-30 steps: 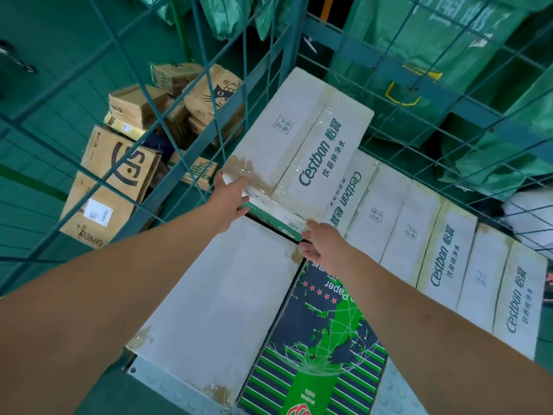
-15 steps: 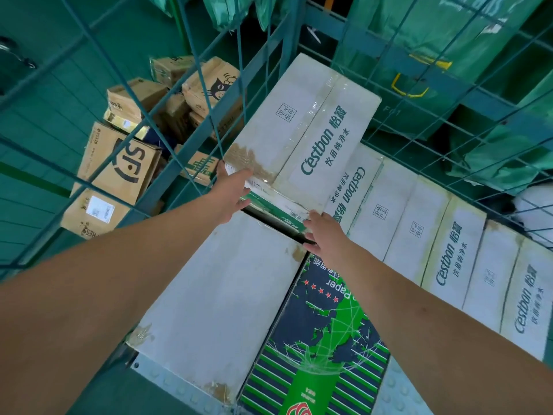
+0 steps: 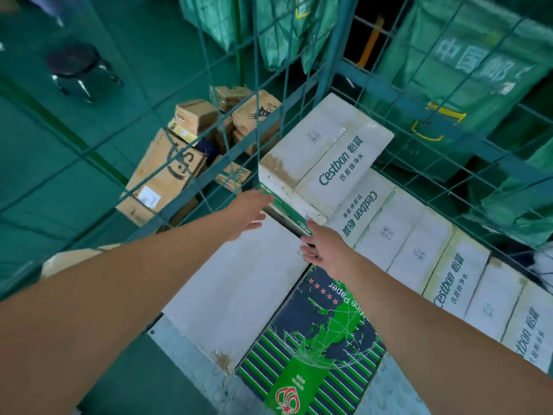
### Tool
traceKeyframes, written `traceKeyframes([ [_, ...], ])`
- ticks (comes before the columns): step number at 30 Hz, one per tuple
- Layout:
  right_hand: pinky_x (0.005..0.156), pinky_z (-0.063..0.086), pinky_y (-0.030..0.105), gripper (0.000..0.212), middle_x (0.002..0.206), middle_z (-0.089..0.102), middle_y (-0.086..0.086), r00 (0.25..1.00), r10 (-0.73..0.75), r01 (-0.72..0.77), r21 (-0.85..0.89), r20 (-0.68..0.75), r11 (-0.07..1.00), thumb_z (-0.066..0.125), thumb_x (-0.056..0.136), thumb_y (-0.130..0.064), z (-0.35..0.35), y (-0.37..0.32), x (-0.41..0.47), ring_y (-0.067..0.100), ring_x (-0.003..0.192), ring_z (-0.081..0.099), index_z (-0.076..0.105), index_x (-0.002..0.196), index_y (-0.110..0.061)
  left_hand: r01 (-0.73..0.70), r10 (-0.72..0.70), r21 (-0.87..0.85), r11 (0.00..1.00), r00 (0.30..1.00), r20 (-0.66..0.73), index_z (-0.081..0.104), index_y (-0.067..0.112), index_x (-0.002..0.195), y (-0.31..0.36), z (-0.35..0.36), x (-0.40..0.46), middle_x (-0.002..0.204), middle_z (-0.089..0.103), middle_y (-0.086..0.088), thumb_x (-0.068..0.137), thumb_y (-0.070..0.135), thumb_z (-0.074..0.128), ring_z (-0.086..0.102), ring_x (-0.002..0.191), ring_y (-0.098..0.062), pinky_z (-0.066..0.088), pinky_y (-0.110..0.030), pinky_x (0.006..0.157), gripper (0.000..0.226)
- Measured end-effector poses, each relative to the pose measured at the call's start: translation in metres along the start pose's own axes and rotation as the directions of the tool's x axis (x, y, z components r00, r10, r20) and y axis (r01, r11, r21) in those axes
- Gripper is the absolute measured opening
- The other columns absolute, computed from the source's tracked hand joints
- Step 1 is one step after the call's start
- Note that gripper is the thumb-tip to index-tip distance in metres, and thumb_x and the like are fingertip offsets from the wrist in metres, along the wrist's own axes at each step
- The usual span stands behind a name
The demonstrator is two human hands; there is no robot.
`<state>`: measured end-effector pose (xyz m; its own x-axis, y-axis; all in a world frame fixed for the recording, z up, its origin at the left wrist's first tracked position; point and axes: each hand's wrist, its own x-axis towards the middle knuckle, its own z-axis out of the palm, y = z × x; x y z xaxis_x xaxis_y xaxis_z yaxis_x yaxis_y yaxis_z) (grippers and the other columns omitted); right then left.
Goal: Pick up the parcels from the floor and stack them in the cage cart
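White C'estbon water carton (image 3: 326,154) set on second tier in far left corner of green wire cage cart (image 3: 335,55).

Seated atop a row of matching white cartons (image 3: 419,253), with a plain white flat box (image 3: 239,289) and a dark green-printed paper box (image 3: 314,339) in front. Left hand (image 3: 250,212) with fingers extended at carton's near lower edge, gripping nothing. Right hand (image 3: 324,247) loosely spread just below same edge, holding nothing. Contact with carton not determinable. Stacking partly done: brown cardboard parcels (image 3: 191,151) outstanding on green floor (image 3: 74,175) beyond mesh.
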<state>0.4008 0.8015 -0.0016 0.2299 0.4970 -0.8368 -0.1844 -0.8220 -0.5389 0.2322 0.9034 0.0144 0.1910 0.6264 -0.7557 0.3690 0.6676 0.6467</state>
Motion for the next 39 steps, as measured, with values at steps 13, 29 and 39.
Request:
traceKeyframes([
  [13, 0.074, 0.051, 0.028, 0.038, 0.115, 0.066, 0.005, 0.917, -0.171, 0.288, -0.302, 0.361, 0.909, 0.052, 0.106, -0.044, 0.082, 0.028, -0.312, 0.019, 0.093, 0.064, 0.058, 0.127, -0.012, -0.105, 0.100, -0.065, 0.992, 0.992, -0.071, 0.066, 0.027, 0.110, -0.066, -0.071, -0.344, 0.115, 0.072, 0.006, 0.100, 0.032, 0.062, 0.069, 0.096, -0.013, 0.057, -0.030, 0.089, 0.012],
  [29, 0.090, 0.052, 0.033, 0.012, 0.101, 0.065, -0.001, 0.644, 0.034, 0.672, -0.586, 0.765, 0.453, 0.053, 0.107, -0.032, 0.306, 0.139, -0.539, 0.017, 0.093, 0.060, 0.060, 0.102, -0.024, -0.318, -0.123, -0.553, 0.770, 0.777, -0.617, 0.069, 0.015, 0.111, -0.297, -0.239, -0.631, 0.116, 0.073, 0.000, 0.102, 0.036, 0.060, 0.067, 0.097, -0.017, 0.053, -0.034, 0.096, 0.024],
  [39, 0.074, 0.047, 0.029, 0.023, 0.107, 0.063, 0.004, 0.511, 0.249, 0.791, -0.564, 0.823, 0.237, 0.051, 0.108, -0.034, 0.461, 0.225, -0.599, 0.019, 0.092, 0.058, 0.060, 0.119, -0.017, -0.498, -0.386, -0.672, 0.548, 0.563, -0.731, 0.063, 0.016, 0.123, -0.449, -0.306, -0.744, 0.109, 0.074, 0.002, 0.102, 0.034, 0.061, 0.069, 0.094, -0.013, 0.055, -0.036, 0.100, 0.028],
])
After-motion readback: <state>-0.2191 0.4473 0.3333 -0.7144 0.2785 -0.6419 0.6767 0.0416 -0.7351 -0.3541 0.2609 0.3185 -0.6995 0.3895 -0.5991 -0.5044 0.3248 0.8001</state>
